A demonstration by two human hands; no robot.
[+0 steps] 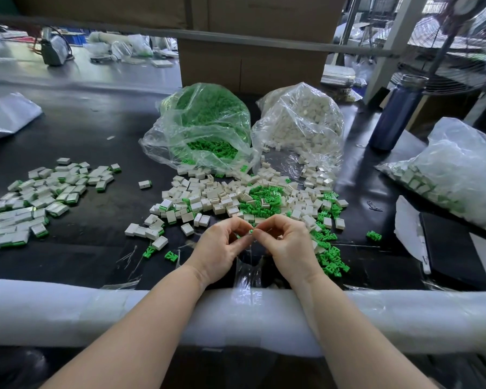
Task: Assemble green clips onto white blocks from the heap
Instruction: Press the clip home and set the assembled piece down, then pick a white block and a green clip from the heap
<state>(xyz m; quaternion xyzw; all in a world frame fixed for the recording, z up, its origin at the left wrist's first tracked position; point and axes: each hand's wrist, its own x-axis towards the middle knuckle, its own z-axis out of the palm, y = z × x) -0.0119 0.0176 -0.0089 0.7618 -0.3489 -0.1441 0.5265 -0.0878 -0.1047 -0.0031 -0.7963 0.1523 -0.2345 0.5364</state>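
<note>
Together, left hand (pixel 223 245) and right hand (pixel 288 244) pinch a green clip (pixel 251 231).

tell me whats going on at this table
A person is fitting green clips onto white blocks. Both hands, left hand and right hand, meet over the table, pinching a small green clip between the fingertips. A mixed heap lies just beyond, and finished pieces are piled at left.
</note>
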